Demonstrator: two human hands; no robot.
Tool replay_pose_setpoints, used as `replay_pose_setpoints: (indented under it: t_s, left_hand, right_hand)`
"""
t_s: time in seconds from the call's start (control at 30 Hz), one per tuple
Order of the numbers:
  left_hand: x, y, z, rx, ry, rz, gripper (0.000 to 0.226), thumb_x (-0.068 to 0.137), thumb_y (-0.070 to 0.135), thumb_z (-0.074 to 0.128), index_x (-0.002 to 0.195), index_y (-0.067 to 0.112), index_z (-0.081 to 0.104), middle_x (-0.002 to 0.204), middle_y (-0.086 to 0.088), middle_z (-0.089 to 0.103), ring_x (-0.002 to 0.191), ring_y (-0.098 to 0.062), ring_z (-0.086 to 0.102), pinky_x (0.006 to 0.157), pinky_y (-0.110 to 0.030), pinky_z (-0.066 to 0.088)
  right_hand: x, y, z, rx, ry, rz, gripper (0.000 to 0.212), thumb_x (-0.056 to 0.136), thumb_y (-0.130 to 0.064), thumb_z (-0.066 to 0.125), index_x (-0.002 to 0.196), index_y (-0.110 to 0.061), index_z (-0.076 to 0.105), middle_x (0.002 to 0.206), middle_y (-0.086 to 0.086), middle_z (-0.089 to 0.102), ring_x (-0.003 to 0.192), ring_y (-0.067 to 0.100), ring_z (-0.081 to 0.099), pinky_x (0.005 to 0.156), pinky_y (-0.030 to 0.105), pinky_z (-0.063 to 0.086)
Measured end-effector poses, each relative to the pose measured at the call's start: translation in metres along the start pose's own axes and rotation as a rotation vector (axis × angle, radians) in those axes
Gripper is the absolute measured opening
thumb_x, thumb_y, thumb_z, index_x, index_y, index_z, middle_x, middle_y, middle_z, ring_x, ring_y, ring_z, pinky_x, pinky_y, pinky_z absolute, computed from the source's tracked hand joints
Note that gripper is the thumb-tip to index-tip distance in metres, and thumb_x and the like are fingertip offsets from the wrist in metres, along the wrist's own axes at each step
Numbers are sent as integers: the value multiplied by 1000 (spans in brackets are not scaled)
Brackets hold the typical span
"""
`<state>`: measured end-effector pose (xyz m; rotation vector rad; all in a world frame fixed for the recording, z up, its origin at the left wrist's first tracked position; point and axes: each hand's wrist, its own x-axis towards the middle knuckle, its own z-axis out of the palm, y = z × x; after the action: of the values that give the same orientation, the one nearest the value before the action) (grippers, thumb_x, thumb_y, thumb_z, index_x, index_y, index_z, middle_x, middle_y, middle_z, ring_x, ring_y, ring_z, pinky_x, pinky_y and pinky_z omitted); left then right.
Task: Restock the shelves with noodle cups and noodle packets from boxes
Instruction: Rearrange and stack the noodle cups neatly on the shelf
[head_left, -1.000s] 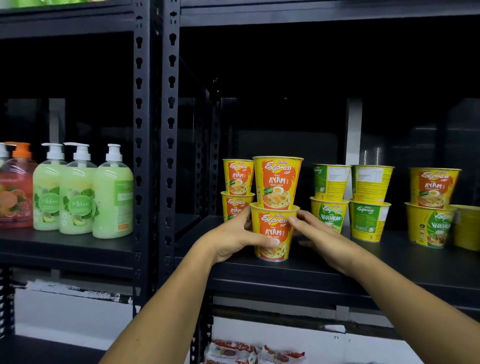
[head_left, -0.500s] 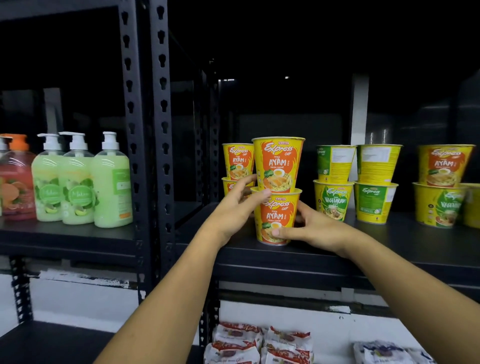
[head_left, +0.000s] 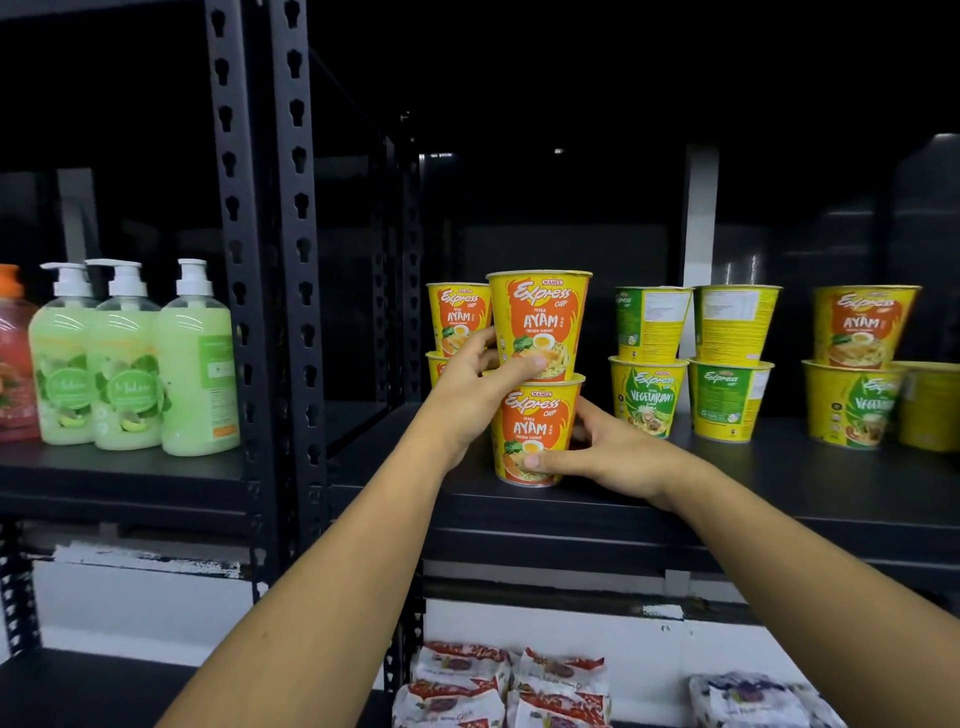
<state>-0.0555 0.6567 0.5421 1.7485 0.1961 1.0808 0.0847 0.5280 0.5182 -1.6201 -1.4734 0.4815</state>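
Left hand (head_left: 470, 387) and right hand (head_left: 613, 452) grip stacked yellow-orange noodle cups (head_left: 537, 374).

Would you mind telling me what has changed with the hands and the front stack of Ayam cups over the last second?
The left hand slid up from the bottom Ayam cup to the seam under the top Ayam cup. The right hand moved lower around the bottom cup's base, thumb across its front. The stack stayed two high on the shelf; the neighbouring Vegetarian cups and soap bottles did not move.
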Motion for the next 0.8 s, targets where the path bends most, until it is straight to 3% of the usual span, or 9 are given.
replay_pose_setpoints:
  t_s: [0.1, 0.37, 0.5, 0.67, 0.8]
  left_hand:
    - [0, 0, 0, 5, 11, 7, 60, 88, 33, 80, 141, 30, 52, 124, 6, 70, 106, -10, 72, 89, -36, 59]
    - [2, -4, -2, 4, 9, -3, 68, 79, 44, 83, 139, 31, 54, 125, 4, 71, 110, -14, 72, 98, -45, 58]
    - [1, -4, -2, 8, -7, -12, 73, 76, 48, 83, 140, 31, 53, 128, 4, 70, 112, -15, 71, 100, -46, 57]
    - [-7, -8, -18, 71, -132, -53, 83, 75, 69, 77, 146, 44, 42, 142, 10, 58, 127, -11, 61, 106, -42, 51]
    - [-12, -22, -57, 335, -291, -120, 91, 71, 70, 82, 149, 46, 40, 150, 13, 51, 137, -8, 51, 115, -44, 43]
  right_hand:
    - [0, 1, -1, -5, -4, -2, 78, 79, -41, 85, 142, -41, 38, 124, -20, 63, 111, -5, 59, 86, 17, 45]
    - [1, 3, -2, -13, -3, -19, 78, 79, -41, 85, 143, -39, 39, 126, -19, 63, 112, -3, 60, 92, 20, 48]
    - [0, 3, -2, -11, -11, -28, 78, 80, -41, 84, 143, -39, 38, 125, -20, 63, 111, -4, 60, 84, 15, 45]
    - [2, 7, -4, -20, 0, -25, 89, 71, -51, 87, 145, -38, 39, 131, -16, 63, 119, 3, 60, 106, 33, 47]
    - [4, 10, -5, 22, 32, -32, 103, 66, -54, 89, 149, -35, 30, 136, -12, 60, 120, 6, 60, 103, 34, 50]
